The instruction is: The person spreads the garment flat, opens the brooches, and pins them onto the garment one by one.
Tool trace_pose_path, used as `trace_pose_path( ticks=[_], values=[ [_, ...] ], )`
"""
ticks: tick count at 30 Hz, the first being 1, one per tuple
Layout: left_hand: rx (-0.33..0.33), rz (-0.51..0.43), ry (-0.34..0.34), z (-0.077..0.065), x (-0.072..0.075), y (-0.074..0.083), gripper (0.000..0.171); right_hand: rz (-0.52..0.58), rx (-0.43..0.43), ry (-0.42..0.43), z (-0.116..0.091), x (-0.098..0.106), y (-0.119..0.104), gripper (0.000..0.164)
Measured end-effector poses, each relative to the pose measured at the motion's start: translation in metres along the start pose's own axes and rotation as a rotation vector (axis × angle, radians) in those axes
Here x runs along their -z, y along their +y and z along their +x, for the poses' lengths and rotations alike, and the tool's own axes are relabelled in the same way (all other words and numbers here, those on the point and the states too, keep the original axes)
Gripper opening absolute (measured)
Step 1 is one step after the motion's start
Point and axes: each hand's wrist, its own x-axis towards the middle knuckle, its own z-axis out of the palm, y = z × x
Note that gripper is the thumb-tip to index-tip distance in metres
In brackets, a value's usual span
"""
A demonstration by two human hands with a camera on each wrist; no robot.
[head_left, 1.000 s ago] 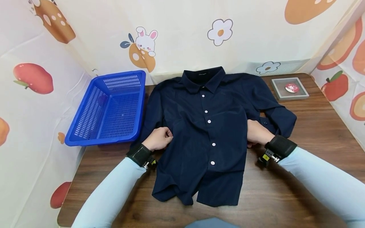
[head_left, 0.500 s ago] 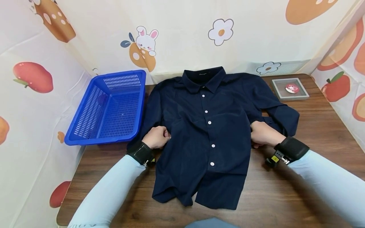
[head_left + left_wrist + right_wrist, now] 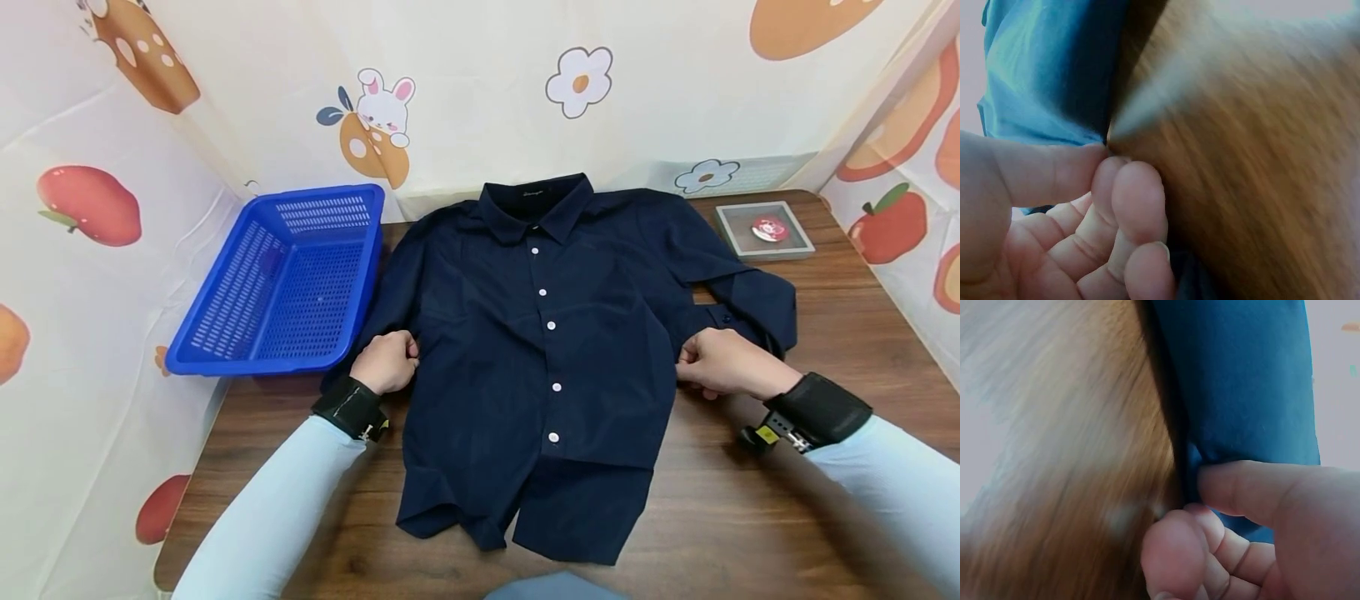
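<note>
A dark navy button-up shirt (image 3: pixel 487 375) lies front up on the wooden table, collar at the far side, white buttons down its middle. My left hand (image 3: pixel 387 362) pinches its left side edge between thumb and curled fingers; the left wrist view shows the fabric (image 3: pixel 1054 75) meeting the thumb tip. On the opposite edge my right hand (image 3: pixel 731 364) pinches the cloth the same way, with the fabric (image 3: pixel 1241 381) under the thumb in the right wrist view. The right sleeve (image 3: pixel 761 304) is bent back beside the right hand. The left sleeve runs partly behind the left hand.
A blue perforated plastic basket (image 3: pixel 258 367) stands at the left, close against the left sleeve. At the back right lies a grey square frame (image 3: pixel 738 236) with a red round piece inside. Printed curtains (image 3: pixel 480 100) border the wooden table (image 3: pixel 712 533) at the back and sides.
Both hands have moved apart, the left one leftward and the right one further rightward. The shirt body between them is spread wider and looks flatter, and the right sleeve has shifted right.
</note>
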Motion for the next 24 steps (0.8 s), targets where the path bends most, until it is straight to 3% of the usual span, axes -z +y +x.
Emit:
trace_pose_path(
  ticks=[18, 24],
  values=[
    [0.011, 0.002, 0.070, -0.007, -0.004, 0.004, 0.009, -0.022, -0.035, 0.047, -0.027, 0.006, 0.022, 0.021],
    [-0.010, 0.035, 0.112, -0.017, -0.008, 0.008, 0.004, 0.100, -0.084, 0.007, -0.031, 0.002, 0.022, 0.034]
  ],
)
